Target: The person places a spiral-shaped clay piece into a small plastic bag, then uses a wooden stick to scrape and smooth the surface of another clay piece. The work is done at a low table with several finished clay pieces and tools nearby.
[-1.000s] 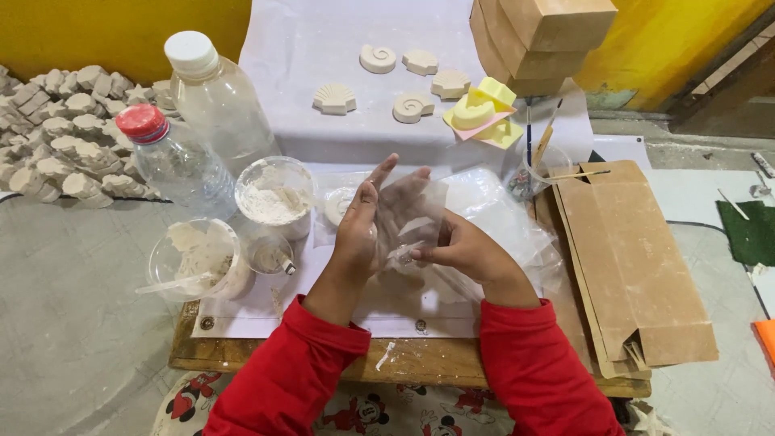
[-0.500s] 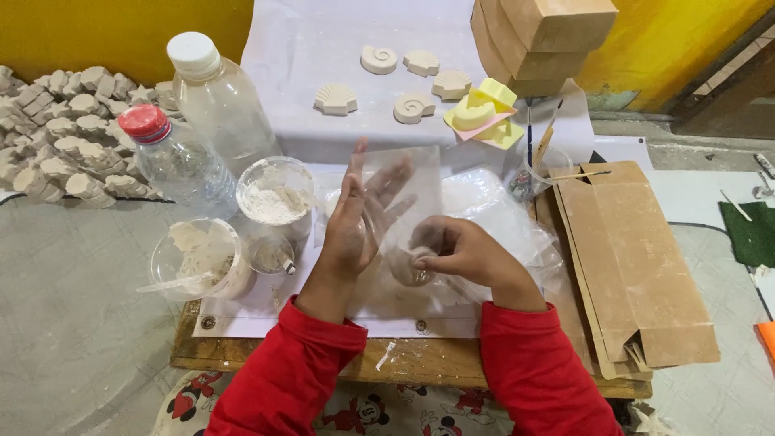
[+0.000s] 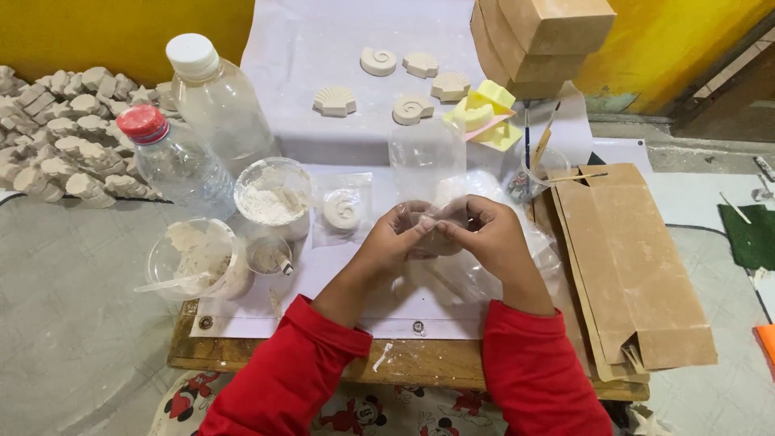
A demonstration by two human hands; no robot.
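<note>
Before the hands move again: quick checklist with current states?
1. Left hand and right hand both pinching the clear plastic bag: ok.
2. What the fingers enclose: cannot tell, hidden.
3. Bagged spiral cast lying apart from the hands: ok.
4. Powder cup upright, clear of the left forearm: ok.
5. Red-capped bottle capped and upright: ok.
6. Flattened cardboard box overhangs the board edge: not ok.

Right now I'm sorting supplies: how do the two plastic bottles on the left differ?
The taller bottle has a white cap and a cloudy, whitish body; the shorter bottle has a red cap and a clearer, ribbed body. The taller one stands farther back, the shorter one nearer the bowl of white powder. Both stand upright, capped, untouched by either hand.
</note>
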